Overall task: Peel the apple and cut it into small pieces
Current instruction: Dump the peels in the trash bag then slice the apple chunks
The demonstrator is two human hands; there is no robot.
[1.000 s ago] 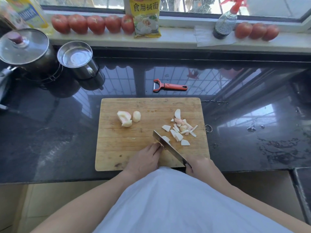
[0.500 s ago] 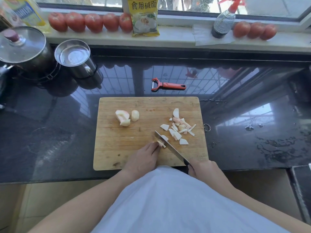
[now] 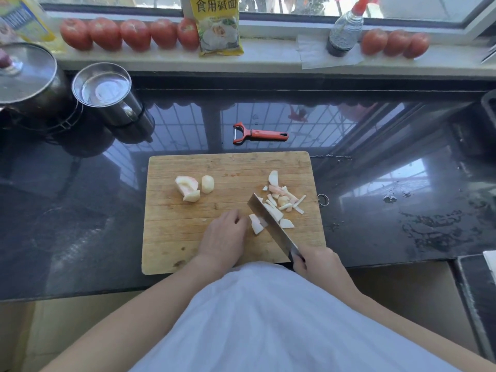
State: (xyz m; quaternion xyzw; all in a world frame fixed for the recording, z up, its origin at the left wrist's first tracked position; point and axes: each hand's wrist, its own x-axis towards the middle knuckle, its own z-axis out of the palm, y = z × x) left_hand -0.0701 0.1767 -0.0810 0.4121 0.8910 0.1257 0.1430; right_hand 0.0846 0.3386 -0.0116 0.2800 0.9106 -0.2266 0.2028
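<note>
Apple slice lies beside knife.

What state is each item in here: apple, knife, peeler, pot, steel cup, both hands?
Peeled apple chunks: uncut, on the wooden cutting board.
Small apple pieces: chopped.
Steel knife: held, blade angled over a piece.
Red-handled peeler: idle on the counter.
Glass-lidded pot: covered.
Steel cup: uncovered.
Left hand: beside a piece.
Right hand: grips the knife.
</note>
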